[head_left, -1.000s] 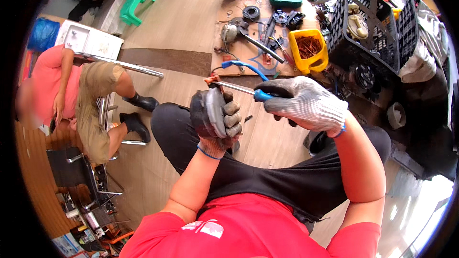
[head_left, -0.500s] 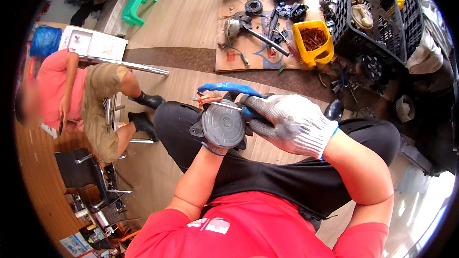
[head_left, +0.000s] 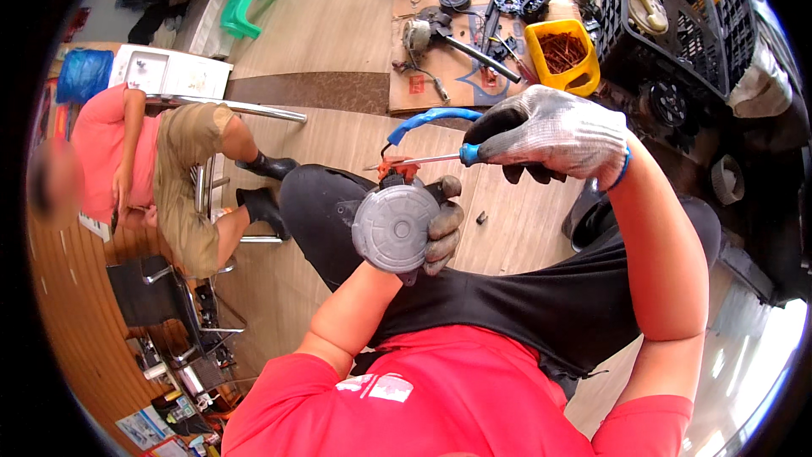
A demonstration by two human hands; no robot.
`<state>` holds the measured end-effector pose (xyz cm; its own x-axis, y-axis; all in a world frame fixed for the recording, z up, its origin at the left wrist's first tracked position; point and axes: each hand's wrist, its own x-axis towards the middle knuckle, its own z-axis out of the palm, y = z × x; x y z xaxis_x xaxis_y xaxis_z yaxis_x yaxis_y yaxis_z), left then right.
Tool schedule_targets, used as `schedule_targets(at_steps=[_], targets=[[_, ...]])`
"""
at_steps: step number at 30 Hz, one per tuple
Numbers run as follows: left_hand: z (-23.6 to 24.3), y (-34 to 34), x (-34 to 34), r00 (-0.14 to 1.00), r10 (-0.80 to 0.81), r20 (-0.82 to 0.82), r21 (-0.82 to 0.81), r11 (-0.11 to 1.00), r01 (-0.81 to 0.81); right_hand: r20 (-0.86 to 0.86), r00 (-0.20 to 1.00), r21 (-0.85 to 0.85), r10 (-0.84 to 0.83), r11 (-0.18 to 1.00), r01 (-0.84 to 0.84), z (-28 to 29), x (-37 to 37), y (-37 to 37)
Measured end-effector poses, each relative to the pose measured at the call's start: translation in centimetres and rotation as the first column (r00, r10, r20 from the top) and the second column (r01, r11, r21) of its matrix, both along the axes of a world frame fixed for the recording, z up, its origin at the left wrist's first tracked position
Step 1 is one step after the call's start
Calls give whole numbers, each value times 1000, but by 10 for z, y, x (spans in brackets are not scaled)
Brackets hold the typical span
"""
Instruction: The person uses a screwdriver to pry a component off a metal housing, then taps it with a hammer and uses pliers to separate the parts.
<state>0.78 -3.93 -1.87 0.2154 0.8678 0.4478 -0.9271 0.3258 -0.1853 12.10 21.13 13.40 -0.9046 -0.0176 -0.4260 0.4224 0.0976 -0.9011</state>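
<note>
My left hand (head_left: pixel 442 228), in a dark-stained knit glove, grips a round grey housing (head_left: pixel 386 227), its ribbed face toward me. An orange part (head_left: pixel 397 167) sits on its top, beside a blue-covered cable (head_left: pixel 427 116). My right hand (head_left: pixel 550 134), in a grey-white glove, is closed on a screwdriver (head_left: pixel 469 154) with a blue handle. Its shaft points left, the tip at or close by the orange part; whether they touch I cannot tell.
Ahead, cardboard (head_left: pixel 410 89) holds motor parts and tools beside a yellow container (head_left: pixel 541 38) and black crate (head_left: pixel 677 59). A seated person (head_left: pixel 114 152) is at my left, near a green stool (head_left: pixel 241 8). My bent knees surround my hands.
The housing has turned from nearly edge-on to face me. My right hand first dipped over it, then rose with the screwdriver, uncovering my left fingers at the housing's right side.
</note>
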Motion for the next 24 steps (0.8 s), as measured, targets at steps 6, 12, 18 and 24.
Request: schedule_targets(at_steps=[6, 12, 18, 24], targets=[[9, -11, -2, 999, -41, -30, -154, 987, 36, 22, 1000, -36, 15, 999, -14, -15, -2, 7], [18, -17, -2, 988, 143, -60, -272, 950, -154, 57, 998, 39, 20, 999, -22, 5, -6, -3], [19, -21, 4, 959, 247, -141, -320, 905, -280, 21, 997, 276, 79, 958, -82, 31, 2, -1], [25, -26, 1, 937, 308, -163, -359, 866, -347, 14, 1000, 219, 11, 976, -14, 38, 15, -1]])
